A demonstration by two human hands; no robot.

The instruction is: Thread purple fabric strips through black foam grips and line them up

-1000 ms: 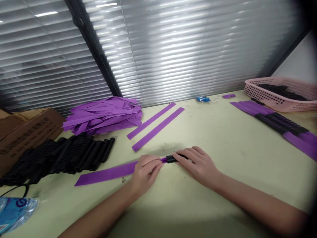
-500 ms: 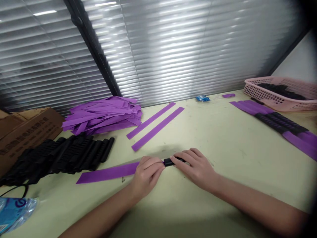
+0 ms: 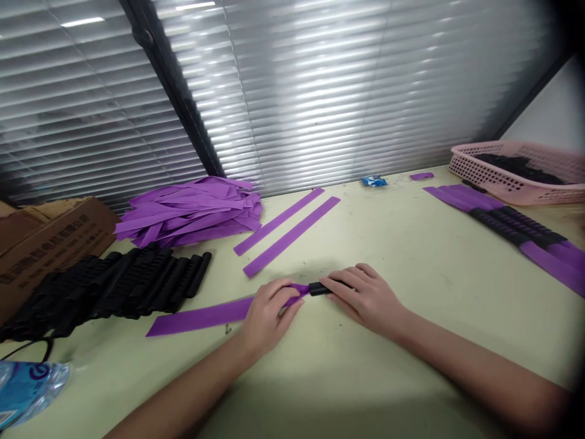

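Note:
In the middle of the table, my left hand (image 3: 270, 314) pinches a flat purple strip (image 3: 205, 316) near its right end. The strip's long free part lies on the table to the left. Its bunched right end meets the near opening of a black tube (image 3: 316, 288); how far inside it reaches is hidden. My right hand (image 3: 365, 297) is closed over the tube, covering most of it. Beyond my hands, two loose purple strips (image 3: 292, 236) lie side by side.
A heap of purple strips (image 3: 196, 210) and a row of black tubes (image 3: 137, 283) lie left, beside a cardboard box (image 3: 59, 244). Tubes with strips through them (image 3: 516, 228) lie right, near a pink basket (image 3: 516, 183). A blue plastic package (image 3: 31, 390) is front left.
My right hand and the tube have shifted slightly up and right. More of the strip shows between my left fingers and the tube, and its free part has slid a little right.

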